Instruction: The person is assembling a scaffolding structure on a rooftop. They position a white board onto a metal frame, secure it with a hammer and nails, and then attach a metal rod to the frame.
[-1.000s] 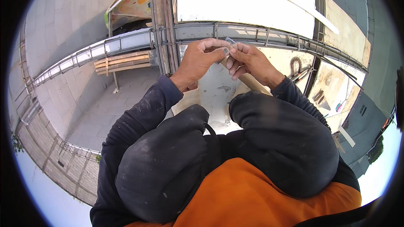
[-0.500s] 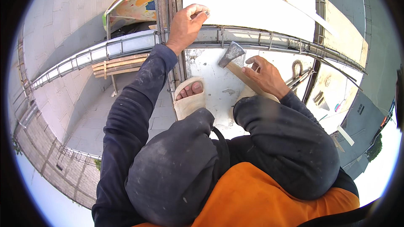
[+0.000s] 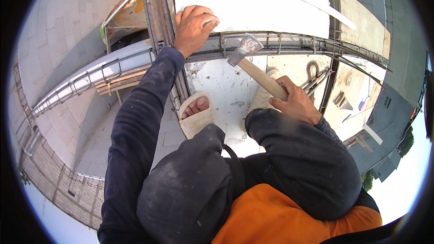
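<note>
My right hand (image 3: 296, 101) is closed around the wooden handle of a hatchet (image 3: 257, 74). Its worn grey metal head flares to a broad edge and sits over the steel bar cage (image 3: 271, 40). My left hand (image 3: 195, 29) rests at the near left part of a bright white board (image 3: 253, 7), thumb and fingers pinched together. Whatever may be between those fingertips is too small to name. Below, my foot in a pale sandal (image 3: 196, 113) stands on a scuffed white panel (image 3: 226, 79) between my two arms.
Upright timbers and bars (image 3: 159, 9) run past my left wrist. A bundle of wooden strips (image 3: 124, 80) lies on the left, above a lower grey block floor (image 3: 97, 140). On the right are a rusty bent loop (image 3: 312, 70) and a loose pale strip (image 3: 372, 133).
My right hand has closed on the hatchet handle, and the tool has lifted slightly. My left hand's fingers have turned down toward the board. The whole view has shifted a little.
</note>
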